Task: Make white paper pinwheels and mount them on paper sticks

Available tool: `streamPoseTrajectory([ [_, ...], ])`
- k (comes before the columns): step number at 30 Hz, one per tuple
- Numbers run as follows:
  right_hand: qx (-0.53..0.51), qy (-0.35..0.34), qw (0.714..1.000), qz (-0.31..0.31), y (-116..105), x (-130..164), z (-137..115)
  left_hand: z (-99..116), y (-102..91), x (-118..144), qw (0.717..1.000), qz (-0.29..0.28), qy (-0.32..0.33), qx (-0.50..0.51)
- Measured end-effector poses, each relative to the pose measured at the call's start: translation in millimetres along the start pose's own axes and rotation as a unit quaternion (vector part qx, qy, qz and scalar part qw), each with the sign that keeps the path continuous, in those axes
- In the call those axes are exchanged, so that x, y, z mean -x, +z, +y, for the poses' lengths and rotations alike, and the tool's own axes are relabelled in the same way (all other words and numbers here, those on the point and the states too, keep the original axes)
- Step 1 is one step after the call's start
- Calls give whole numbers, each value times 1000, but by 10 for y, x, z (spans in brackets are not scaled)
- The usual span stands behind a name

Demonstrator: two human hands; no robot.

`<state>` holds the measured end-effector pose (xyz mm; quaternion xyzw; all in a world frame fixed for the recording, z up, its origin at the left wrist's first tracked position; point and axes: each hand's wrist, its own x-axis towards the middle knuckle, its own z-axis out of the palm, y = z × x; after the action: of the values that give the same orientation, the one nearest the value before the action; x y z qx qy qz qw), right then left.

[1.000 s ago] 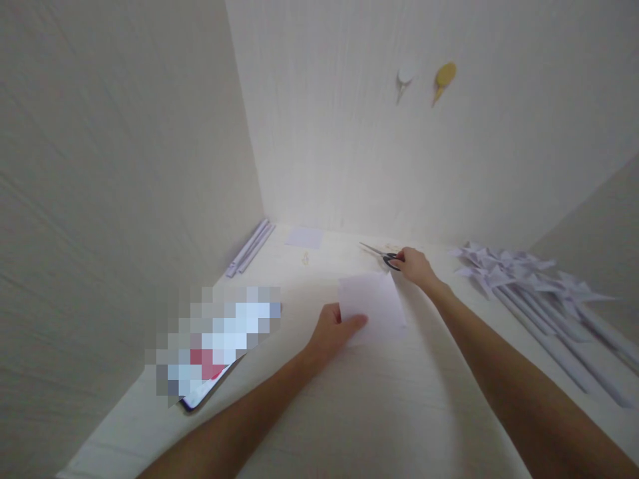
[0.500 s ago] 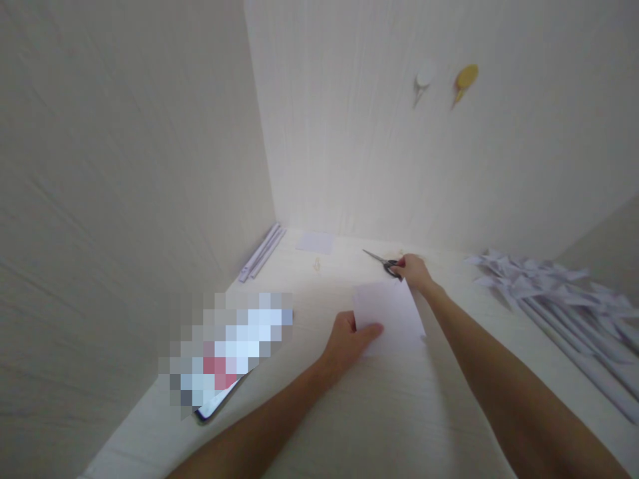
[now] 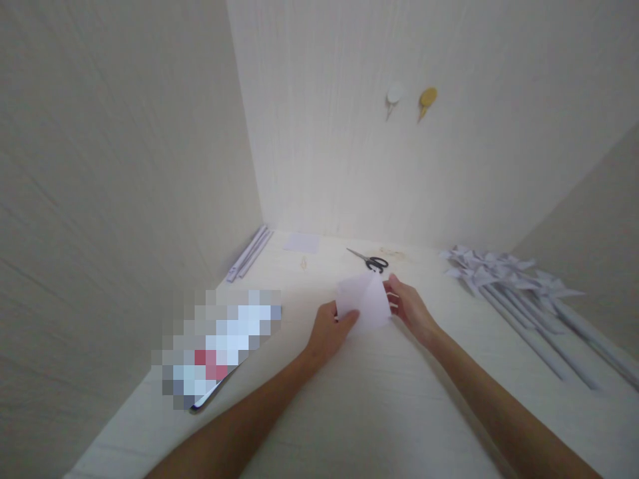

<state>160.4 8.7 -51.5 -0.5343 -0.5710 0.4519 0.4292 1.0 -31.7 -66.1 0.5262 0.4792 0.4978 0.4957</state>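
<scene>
Left hand (image 3: 330, 327) clamped on the near-left corner of a white paper sheet (image 3: 363, 301), thumb on top, fingers beneath as far as I can see. Right hand (image 3: 410, 307) at the sheet's right edge, fingers spread and touching the paper from the far side; I cannot tell whether it is properly pinching or only steadying. The sheet is lifted off the tabletop (image 3: 379, 412) between the two hands, tilted, its top edge peaked towards the wall.

Scissors (image 3: 368, 260) lie flat on the tabletop just beyond the sheet, blades closed and pointing left, black handles to the right (neither hand is in contact with them).

Other items I note from this view:
- A small pale square of paper (image 3: 302, 242) lies near the back wall, left of the scissors.
- A bundle of rolled white paper sticks (image 3: 248, 253) rests along the left wall at the tabletop's corner.
- A row of white paper pinwheels (image 3: 492, 266) on long sticks is laid out at the right side, well apart from the hands.
- A blurred, pixelated flat object (image 3: 214, 349) sits at the left edge of the tabletop; contents unreadable.
- On the back wall, two hooks side by side: a white hook (image 3: 394, 95) and a yellow hook (image 3: 427, 98).
</scene>
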Motion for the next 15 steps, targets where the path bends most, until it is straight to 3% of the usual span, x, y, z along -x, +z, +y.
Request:
streamPoseTrajectory([
  [5,-9,9,1000,-1,50,359,94,-16,6,16,999,-8,4,-32],
  [8,15,-7,1000,13,64,398,131,0,-3,5,999,8,-22,-28],
  [15,9,-16,1000,-21,90,406,158,31,-16,-2,998,45,-52,10],
])
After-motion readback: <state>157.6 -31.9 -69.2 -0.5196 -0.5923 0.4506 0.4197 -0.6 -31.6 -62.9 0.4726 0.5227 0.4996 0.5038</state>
